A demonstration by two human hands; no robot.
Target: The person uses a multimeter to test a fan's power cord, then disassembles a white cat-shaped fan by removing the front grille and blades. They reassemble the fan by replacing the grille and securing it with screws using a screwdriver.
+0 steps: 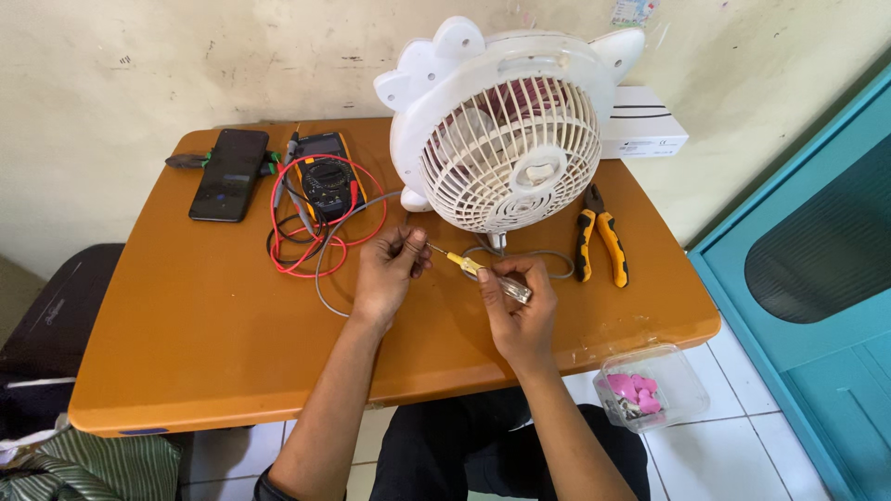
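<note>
Screwdriver [480,275], pinched in the right hand [520,311], points at ten o'clock toward the left hand [390,269], which pinches its tip. Fan [506,139] grille remains fitted; cable [327,278] lies loose.

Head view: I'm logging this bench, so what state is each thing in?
Fan: upright on the table, grille on.
Screwdriver: held in right hand, tip toward left hand.
Multimeter: lying flat, red and black leads coiled around it.
Phone: flat, screen dark.
Pliers: lying, handles slightly apart.
Clear plastic box: holds pink pieces; open or closed, unclear.
</note>
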